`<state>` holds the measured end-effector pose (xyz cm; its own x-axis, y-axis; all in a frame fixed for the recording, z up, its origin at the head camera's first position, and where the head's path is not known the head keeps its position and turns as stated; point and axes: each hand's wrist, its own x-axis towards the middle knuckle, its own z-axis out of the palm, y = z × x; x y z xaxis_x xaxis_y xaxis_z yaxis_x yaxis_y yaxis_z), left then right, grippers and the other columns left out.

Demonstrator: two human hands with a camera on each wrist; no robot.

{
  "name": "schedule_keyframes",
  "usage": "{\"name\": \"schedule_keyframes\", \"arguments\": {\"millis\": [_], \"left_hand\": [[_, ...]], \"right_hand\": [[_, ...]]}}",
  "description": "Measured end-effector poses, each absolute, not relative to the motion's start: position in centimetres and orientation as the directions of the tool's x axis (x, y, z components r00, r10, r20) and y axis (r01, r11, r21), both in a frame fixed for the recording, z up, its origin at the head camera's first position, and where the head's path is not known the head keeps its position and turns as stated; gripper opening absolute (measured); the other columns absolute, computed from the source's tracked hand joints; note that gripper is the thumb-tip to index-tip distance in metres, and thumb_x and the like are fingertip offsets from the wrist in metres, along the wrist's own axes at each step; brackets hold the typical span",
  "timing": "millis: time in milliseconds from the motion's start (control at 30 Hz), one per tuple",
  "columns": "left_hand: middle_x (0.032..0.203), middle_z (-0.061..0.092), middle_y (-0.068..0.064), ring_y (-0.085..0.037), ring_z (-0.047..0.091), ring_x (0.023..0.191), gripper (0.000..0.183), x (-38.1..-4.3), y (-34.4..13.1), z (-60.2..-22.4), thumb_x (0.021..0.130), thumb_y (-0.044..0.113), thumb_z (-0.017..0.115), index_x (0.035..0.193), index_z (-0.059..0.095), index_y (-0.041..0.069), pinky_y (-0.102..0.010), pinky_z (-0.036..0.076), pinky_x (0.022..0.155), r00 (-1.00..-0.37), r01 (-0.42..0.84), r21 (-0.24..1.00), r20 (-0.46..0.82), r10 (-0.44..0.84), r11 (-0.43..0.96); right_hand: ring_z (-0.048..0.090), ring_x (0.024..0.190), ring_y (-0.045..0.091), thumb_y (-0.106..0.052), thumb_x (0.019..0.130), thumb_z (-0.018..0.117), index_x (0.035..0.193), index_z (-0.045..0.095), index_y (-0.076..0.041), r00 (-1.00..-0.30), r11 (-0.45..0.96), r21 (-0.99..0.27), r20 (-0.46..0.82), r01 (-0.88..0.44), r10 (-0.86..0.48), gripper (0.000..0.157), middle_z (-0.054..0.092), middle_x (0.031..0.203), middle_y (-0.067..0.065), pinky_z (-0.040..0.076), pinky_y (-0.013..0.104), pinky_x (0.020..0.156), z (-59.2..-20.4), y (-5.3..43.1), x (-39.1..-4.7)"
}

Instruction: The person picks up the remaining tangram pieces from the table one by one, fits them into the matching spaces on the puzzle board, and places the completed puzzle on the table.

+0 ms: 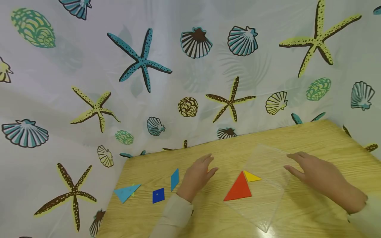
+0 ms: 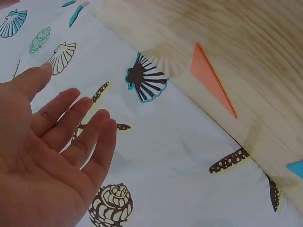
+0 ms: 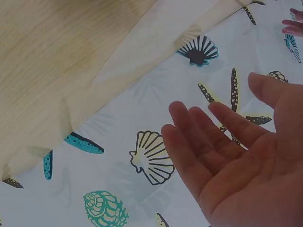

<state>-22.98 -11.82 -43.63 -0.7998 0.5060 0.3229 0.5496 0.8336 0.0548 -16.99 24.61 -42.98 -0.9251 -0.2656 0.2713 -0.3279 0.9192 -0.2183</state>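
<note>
My left hand point(image 1: 197, 177) hovers over the table with its fingers loosely bent, holding nothing. My right hand point(image 1: 318, 172) is raised, palm inward, at the right side of a clear plastic sheet or shallow tray point(image 1: 268, 162); nothing is in it. On the clear plastic lie a red triangle point(image 1: 239, 190) and, touching or almost touching it, a small yellow triangle point(image 1: 251, 177). An orange triangle point(image 2: 208, 78) lies on the table in the left wrist view; the left hand mostly hides it in the head view. A light blue parallelogram point(image 1: 175, 179) is just left of that hand.
Further left are a dark blue square point(image 1: 158, 195) and a light blue triangle point(image 1: 126, 192) overlapping a yellow-green piece point(image 1: 133, 194). The wooden table point(image 1: 321, 138) ends against a white curtain point(image 1: 166, 92) printed with starfish and shells.
</note>
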Motion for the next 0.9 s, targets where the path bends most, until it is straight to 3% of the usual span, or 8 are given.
{"name": "schedule_keyframes", "arguments": {"millis": [133, 300, 467, 667, 900], "left_hand": [[0.118, 0.06, 0.002, -0.015, 0.054, 0.108, 0.036, -22.8, -10.4, -43.8, 0.089, 0.036, 0.062, 0.116, 0.063, 0.014, -0.024, 0.047, 0.086, -0.749, 0.628, 0.019, 0.287, 0.598, 0.778], [0.132, 0.05, 0.003, -0.014, 0.045, 0.119, 0.043, -22.7, -8.8, -44.4, 0.088, 0.033, 0.063, 0.127, 0.056, 0.017, -0.021, 0.041, 0.094, -0.686, 0.725, 0.085, 0.166, 0.708, 0.683], [0.14, 0.041, 0.001, -0.016, 0.039, 0.123, 0.052, -22.8, -7.1, -45.8, 0.086, 0.036, 0.061, 0.134, 0.05, 0.017, -0.016, 0.039, 0.094, -0.638, 0.767, 0.127, 0.042, 0.769, 0.629], [0.147, 0.03, 0.008, -0.013, 0.032, 0.127, 0.058, -23.1, -5.0, -47.4, 0.085, 0.04, 0.06, 0.139, 0.043, 0.029, -0.018, 0.039, 0.094, -0.646, 0.728, 0.184, -0.135, 0.751, 0.66], [0.147, 0.027, 0.012, -0.012, 0.033, 0.125, 0.058, -23.7, -3.5, -48.0, 0.082, 0.041, 0.061, 0.137, 0.044, 0.036, -0.021, 0.04, 0.092, -0.655, 0.708, 0.181, -0.19, 0.731, 0.682]], "right_hand": [[0.064, 0.078, 0.028, -0.032, 0.086, 0.066, 0.114, 0.062, 0.002, -0.941, 0.907, -0.267, 0.176, -0.327, -0.288, 0.044, 0.061, 0.106, 0.023, 0.048, 0.032, 0.049, -43.9, 24.6, -16.0], [0.064, 0.078, 0.023, -0.022, 0.083, 0.069, 0.111, 0.062, 0.002, -0.942, 0.876, -0.35, 0.074, -0.331, -0.326, 0.037, 0.063, 0.1, 0.015, 0.052, 0.033, 0.058, -45.2, 24.4, -15.0], [0.064, 0.083, 0.024, -0.02, 0.083, 0.069, 0.112, 0.062, 0.002, -0.935, 0.855, -0.405, -0.004, -0.323, -0.355, 0.037, 0.062, 0.104, 0.015, 0.053, 0.037, 0.068, -46.8, 23.7, -14.6], [0.059, 0.095, 0.031, -0.025, 0.082, 0.07, 0.109, 0.064, 0.002, -0.926, 0.847, -0.391, 0.04, -0.359, -0.374, 0.038, 0.06, 0.107, 0.013, 0.05, 0.043, 0.077, -48.3, 22.6, -14.2], [0.057, 0.101, 0.031, -0.029, 0.078, 0.073, 0.111, 0.063, 0.003, -0.909, 0.838, -0.356, 0.114, -0.413, -0.4, 0.047, 0.058, 0.112, 0.013, 0.051, 0.039, 0.078, -48.7, 21.9, -13.5]]}}
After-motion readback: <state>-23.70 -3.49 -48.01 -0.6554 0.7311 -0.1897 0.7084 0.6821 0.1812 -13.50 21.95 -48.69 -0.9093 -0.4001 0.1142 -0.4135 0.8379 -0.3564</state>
